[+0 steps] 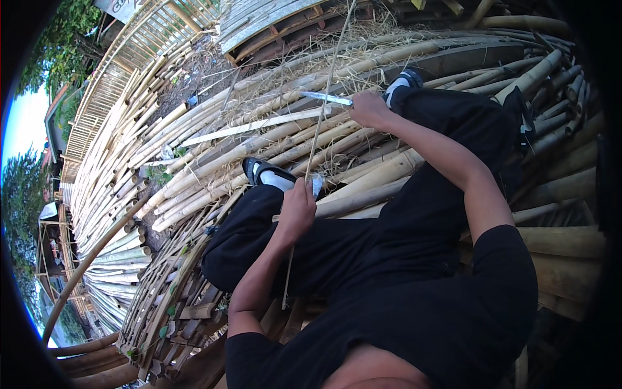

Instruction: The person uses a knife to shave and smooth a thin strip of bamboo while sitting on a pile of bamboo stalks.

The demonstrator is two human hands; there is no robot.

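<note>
My left hand [297, 209] is closed around a long, thin bamboo strip [317, 134]. The strip runs from the top of the view down past my left forearm, its lower end beside my left thigh. A small whitish piece [317, 185] shows at my left fingers; what it is I cannot tell. Farther off and to the right, my right hand [369, 109] grips a knife [326, 98] by its handle. Its pale blade points left, its tip just past the strip; whether the two touch is unclear.
Bamboo poles [363, 178] lie in rows under and around my legs. One pale flat slat [253, 126] rests across them. A wooden slatted platform [259, 26] stands at the far side, a bamboo fence [97, 123] at the left. Split bamboo pieces [162, 305] are heaped at near left.
</note>
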